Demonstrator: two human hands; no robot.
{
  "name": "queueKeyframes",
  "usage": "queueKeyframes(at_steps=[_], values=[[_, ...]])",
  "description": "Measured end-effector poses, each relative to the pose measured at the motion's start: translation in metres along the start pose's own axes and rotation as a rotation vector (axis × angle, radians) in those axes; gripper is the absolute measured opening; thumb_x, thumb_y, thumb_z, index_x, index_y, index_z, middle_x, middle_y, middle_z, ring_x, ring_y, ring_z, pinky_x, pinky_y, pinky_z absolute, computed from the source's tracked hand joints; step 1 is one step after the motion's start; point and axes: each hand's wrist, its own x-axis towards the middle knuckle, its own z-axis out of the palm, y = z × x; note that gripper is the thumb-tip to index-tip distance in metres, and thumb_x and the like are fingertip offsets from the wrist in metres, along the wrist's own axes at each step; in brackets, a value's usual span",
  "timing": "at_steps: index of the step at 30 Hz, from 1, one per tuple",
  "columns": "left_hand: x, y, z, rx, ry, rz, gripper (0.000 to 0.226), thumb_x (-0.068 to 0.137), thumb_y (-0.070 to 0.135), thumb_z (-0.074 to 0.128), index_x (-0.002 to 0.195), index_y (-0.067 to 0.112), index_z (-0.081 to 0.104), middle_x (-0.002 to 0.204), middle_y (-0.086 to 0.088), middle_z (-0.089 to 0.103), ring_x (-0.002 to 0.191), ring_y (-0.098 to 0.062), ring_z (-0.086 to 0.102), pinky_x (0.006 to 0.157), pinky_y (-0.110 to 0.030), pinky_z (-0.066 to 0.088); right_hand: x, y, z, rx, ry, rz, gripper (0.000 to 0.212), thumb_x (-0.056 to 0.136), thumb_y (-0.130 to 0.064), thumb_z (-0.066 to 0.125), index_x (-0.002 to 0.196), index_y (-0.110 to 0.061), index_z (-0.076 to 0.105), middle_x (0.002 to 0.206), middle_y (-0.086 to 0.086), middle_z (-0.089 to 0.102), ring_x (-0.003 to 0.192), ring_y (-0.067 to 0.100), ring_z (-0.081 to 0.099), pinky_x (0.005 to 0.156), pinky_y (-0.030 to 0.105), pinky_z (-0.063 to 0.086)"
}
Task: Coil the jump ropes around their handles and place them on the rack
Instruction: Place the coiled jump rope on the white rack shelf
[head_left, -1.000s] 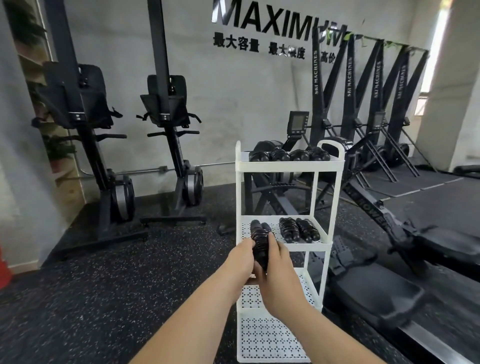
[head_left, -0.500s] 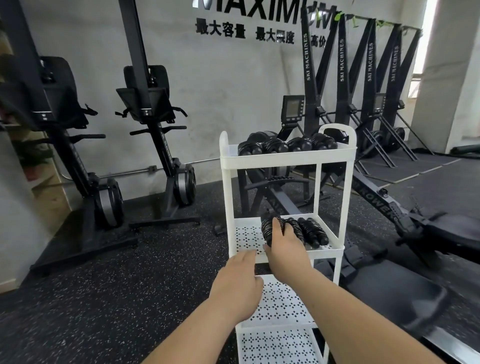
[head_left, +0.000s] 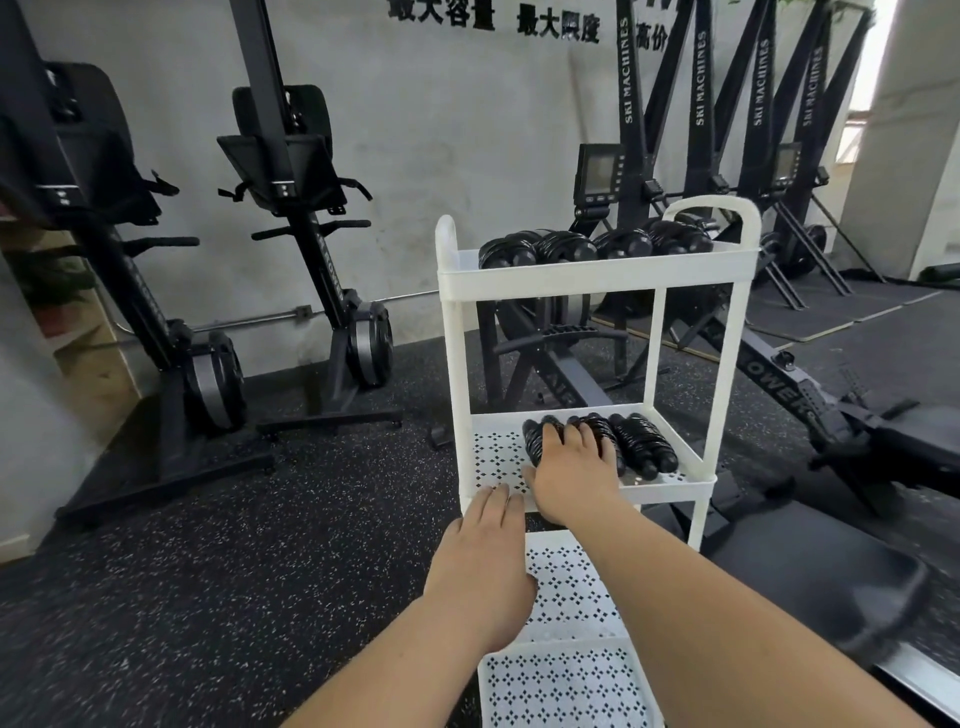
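White rack (head_left: 597, 283) holding black coiled jump ropes (head_left: 644, 447).
Shelves bear a diamond-hole pattern; black floor (head_left: 260, 571) is white-speckled.
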Motion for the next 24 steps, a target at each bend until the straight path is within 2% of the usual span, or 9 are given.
queueKeyframes(at_steps=[4, 11, 16, 24], values=[[-0.001, -0.001, -0.002, 0.001, -0.007, 0.007, 0.085, 0.104, 0.026, 0.056, 0.171, 0.015, 0.003, 0.179, 0.002, -0.004, 0.165, -0.018, -0.007, 0.134, -0.041, 0.013, -0.001, -0.001, -0.001, -0.012, -0.015, 0.021, 0.076, 0.105, -0.047, 0.046, 0.167, -0.016, 0.016, 0.171, 0.013, 0.025, 0.162, 0.036, 0.010, 0.130, 0.057, 0.009], [-0.008, -0.001, -0.015, 0.014, -0.022, 0.023, 0.086, 0.104, 0.026, 0.054, 0.171, 0.016, 0.002, 0.179, 0.001, -0.006, 0.165, -0.018, -0.008, 0.134, -0.042, 0.011, -0.009, -0.006, -0.014, -0.012, -0.066, 0.057, 0.081, 0.104, -0.046, 0.048, 0.169, -0.020, 0.008, 0.174, 0.018, 0.016, 0.162, 0.039, 0.004, 0.130, 0.057, 0.009], [-0.029, -0.005, -0.037, 0.005, -0.003, 0.009, 0.084, 0.103, 0.026, 0.054, 0.171, 0.015, 0.005, 0.179, 0.001, 0.000, 0.165, -0.019, 0.000, 0.133, -0.042, 0.016, -0.030, -0.015, -0.040, 0.006, -0.037, 0.045, 0.072, 0.105, -0.047, 0.047, 0.166, -0.020, 0.019, 0.171, 0.018, 0.024, 0.160, 0.041, 0.011, 0.129, 0.058, 0.014], [-0.112, -0.023, -0.076, 0.008, 0.004, -0.123, 0.082, 0.104, 0.030, 0.056, 0.170, 0.015, 0.009, 0.178, 0.000, 0.008, 0.164, -0.023, 0.008, 0.132, -0.046, 0.019, -0.105, -0.066, -0.084, 0.051, -0.050, -0.062, 0.065, 0.105, -0.052, 0.048, 0.160, -0.023, 0.029, 0.166, 0.015, 0.033, 0.158, 0.037, 0.019, 0.127, 0.056, 0.022]])
